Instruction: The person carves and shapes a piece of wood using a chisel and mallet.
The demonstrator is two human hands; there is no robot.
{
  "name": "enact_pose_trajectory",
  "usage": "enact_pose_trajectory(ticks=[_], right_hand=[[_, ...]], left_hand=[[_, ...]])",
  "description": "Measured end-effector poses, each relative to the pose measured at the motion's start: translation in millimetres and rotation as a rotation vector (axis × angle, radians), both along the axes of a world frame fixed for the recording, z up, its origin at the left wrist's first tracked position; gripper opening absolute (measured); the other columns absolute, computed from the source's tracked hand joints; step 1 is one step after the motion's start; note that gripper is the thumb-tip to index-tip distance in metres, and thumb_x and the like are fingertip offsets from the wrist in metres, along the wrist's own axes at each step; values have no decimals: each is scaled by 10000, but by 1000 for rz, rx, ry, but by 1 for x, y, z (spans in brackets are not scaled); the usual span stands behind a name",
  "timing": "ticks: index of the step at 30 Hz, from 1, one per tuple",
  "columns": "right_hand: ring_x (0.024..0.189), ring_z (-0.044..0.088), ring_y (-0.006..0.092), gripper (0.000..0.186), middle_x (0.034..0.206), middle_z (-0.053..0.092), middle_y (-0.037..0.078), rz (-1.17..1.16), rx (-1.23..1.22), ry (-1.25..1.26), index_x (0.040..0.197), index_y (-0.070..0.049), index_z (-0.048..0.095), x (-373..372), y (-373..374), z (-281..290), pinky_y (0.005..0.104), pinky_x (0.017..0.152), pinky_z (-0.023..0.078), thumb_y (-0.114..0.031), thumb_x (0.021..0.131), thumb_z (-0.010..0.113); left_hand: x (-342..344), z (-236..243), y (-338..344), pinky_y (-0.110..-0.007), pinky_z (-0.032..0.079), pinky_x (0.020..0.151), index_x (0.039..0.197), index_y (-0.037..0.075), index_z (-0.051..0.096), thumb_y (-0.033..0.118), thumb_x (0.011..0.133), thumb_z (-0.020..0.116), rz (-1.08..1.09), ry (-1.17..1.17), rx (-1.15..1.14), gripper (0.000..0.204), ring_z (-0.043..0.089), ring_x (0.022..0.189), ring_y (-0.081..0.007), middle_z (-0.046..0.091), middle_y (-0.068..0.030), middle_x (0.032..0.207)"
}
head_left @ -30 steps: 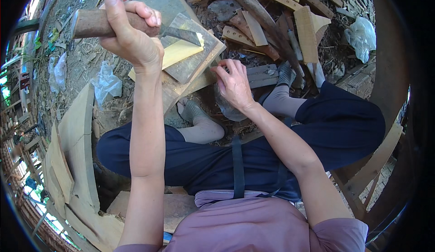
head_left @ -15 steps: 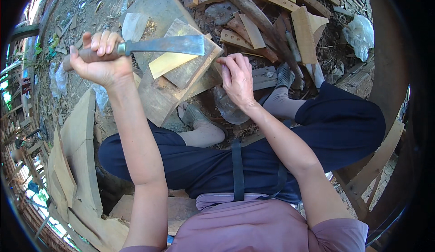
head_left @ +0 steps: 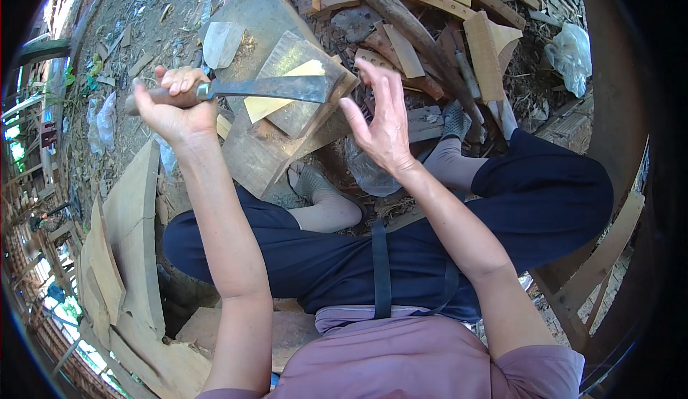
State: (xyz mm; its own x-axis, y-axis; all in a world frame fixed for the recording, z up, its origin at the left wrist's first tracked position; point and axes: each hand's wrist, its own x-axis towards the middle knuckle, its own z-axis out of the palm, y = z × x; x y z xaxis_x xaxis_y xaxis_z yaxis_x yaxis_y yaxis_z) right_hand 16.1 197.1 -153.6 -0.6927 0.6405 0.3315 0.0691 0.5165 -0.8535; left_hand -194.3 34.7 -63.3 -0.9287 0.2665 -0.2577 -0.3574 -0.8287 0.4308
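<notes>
My left hand (head_left: 176, 109) grips the wooden handle of a long broad-bladed knife (head_left: 276, 88), held level with the blade pointing right across a pale yellow wood piece (head_left: 261, 110). That piece lies on a worn, tilted board (head_left: 299, 50) stacked on a larger wooden block (head_left: 250, 159). A white scrap (head_left: 221, 43) lies at the block's back left. My right hand (head_left: 380, 116) is open near the right edge of the stacked boards, its fingers apart and nothing visible in them.
A heap of timber offcuts (head_left: 485, 58), some drilled, fills the back right, with a thick branch (head_left: 403, 25) among it. Crumpled plastic (head_left: 570, 62) lies at the right. Curved planks (head_left: 135, 234) lean at my lower left. My crossed legs (head_left: 537, 220) sit below the block.
The knife has come down from a raised angle and swung level, then shifted slightly right and lower. My right hand has moved from the board's edge, lifting and spreading its fingers.
</notes>
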Motion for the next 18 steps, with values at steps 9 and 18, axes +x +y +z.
enact_pose_trajectory(ticks=[9, 18], right_hand=[[765, 609, 145, 181, 741, 649, 12, 382, -483, 35, 929, -50, 714, -13, 11, 43, 295, 813, 462, -225, 920, 666], [902, 628, 82, 310, 903, 683, 1, 495, -1231, -98, 1115, -48, 683, -11, 9, 24, 267, 906, 500, -318, 989, 597]], left_hand=[[31, 15, 13, -409, 474, 831, 956, 39, 525, 433, 962, 575, 67, -380, -115, 398, 532, 752, -214, 499, -92, 816], [30, 41, 3, -290, 392, 646, 737, 122, 534, 318, 951, 614, -190, 495, -125, 301, 430, 540, -91, 429, 37, 549]])
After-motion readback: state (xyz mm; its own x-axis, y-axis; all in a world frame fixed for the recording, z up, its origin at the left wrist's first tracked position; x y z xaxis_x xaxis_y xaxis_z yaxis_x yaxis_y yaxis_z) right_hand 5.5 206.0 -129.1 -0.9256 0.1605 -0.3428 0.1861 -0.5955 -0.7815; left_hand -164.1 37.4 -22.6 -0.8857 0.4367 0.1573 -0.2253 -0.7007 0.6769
